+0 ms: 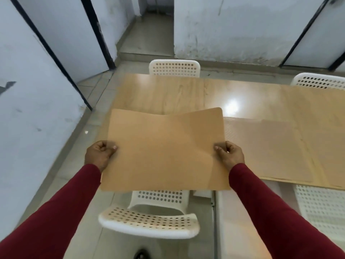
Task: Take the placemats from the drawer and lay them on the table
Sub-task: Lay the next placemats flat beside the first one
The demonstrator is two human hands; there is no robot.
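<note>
I hold a tan placemat point(164, 150) flat in the air over the near left part of the wooden table point(168, 90). My left hand point(99, 155) grips its left edge and my right hand point(230, 154) grips its right edge, thumbs on top. The mat sags a little in the middle, and its far right corner curls up. Two more placemats lie flat on the table to the right: one point(265, 148) beside the held mat, and another point(328, 146) at the frame's right edge.
A white perforated chair point(149, 219) stands just below the held mat, between me and the table. Other white chairs stand at the far side point(174, 68), far right point(319, 81) and near right point(321, 208). Walls and a dark-framed door close in on the left.
</note>
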